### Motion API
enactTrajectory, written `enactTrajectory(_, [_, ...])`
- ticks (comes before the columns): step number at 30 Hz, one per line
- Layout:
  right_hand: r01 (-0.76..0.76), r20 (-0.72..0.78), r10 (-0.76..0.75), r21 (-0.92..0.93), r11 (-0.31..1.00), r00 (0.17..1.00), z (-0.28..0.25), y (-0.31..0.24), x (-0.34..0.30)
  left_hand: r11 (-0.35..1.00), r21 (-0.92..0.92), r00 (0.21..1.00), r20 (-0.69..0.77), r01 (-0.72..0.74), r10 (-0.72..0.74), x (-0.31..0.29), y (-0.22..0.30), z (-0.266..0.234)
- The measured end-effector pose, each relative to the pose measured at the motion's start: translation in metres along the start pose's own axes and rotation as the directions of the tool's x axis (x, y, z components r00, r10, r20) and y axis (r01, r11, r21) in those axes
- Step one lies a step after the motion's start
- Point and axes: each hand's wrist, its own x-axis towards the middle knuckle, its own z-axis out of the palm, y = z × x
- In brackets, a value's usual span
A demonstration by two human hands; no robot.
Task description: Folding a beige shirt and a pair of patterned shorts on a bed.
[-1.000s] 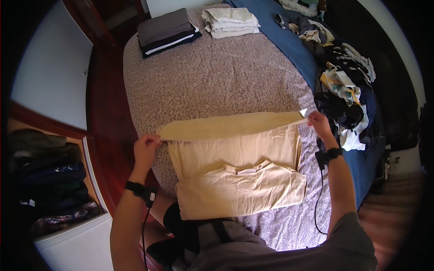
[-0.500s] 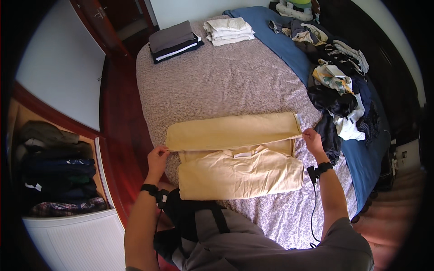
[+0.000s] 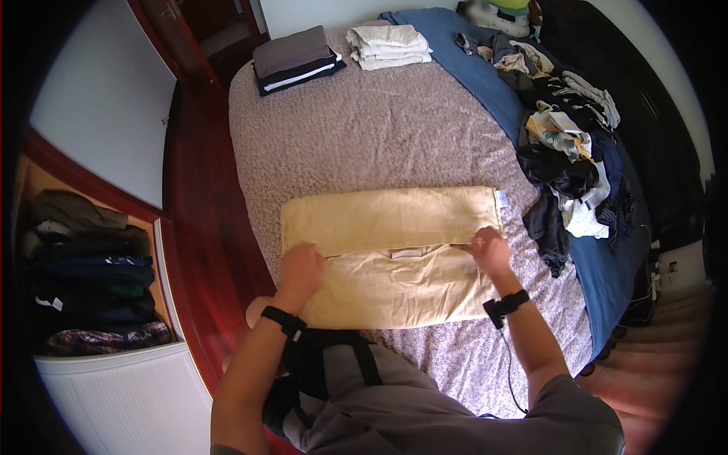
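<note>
A yellow shirt (image 3: 394, 292) lies on the bed right in front of me, folded into a wide rectangle. Its far part is a long flap (image 3: 390, 216) turned toward me, whose near edge meets the neckline with a pale label (image 3: 406, 253). My left hand (image 3: 302, 267), somewhat smeared by motion, is closed at the left end of that edge. Closed too, with fingers curled on the cloth, my right hand (image 3: 491, 250) is at the right part of the same edge. The fingertips of both are partly hidden. A small white tag (image 3: 501, 199) sticks out at the far right corner.
A stack of dark folded clothes (image 3: 294, 57) and a pile of folded white cloth (image 3: 389, 47) rest at the bed's far end. Loose clothes (image 3: 565, 163) are heaped on the blue sheet (image 3: 474, 80) at right. An open drawer (image 3: 98, 277) of clothes stands at left.
Both hands have moved inward from the flap's two ends along its near edge. The gap between flap and neckline has closed up, and the shirt's near part lies slightly farther away.
</note>
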Motion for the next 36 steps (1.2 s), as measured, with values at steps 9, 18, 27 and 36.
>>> enactTrajectory(9, [-0.092, 0.253, 0.067, 0.089, 0.992, 0.965, 0.031, -0.037, -0.003, 0.987, -0.102, 0.988, 0.078, -0.126, 0.135, -0.007, 0.041, 0.041])
enactTrajectory(18, [-0.059, 0.614, -0.169, 0.334, 0.941, 0.771, 0.002, -0.022, -0.001, 0.9, -0.433, 0.845, 0.467, -0.038, 0.26, -0.012, 0.052, 0.02])
enactTrajectory(27, [0.147, 0.257, -0.213, 0.256, 0.956, 0.943, 0.03, -0.012, 0.033, 0.914, -0.403, 0.989, 0.112, -0.041, 0.094, 0.018, 0.056, 0.024])
enactTrajectory(36, [0.335, 0.018, -0.335, -0.076, 0.939, 0.942, 0.054, -0.089, -0.015, 0.969, 0.156, 0.982, 0.042, -0.189, 0.185, 0.005, 0.056, 0.037])
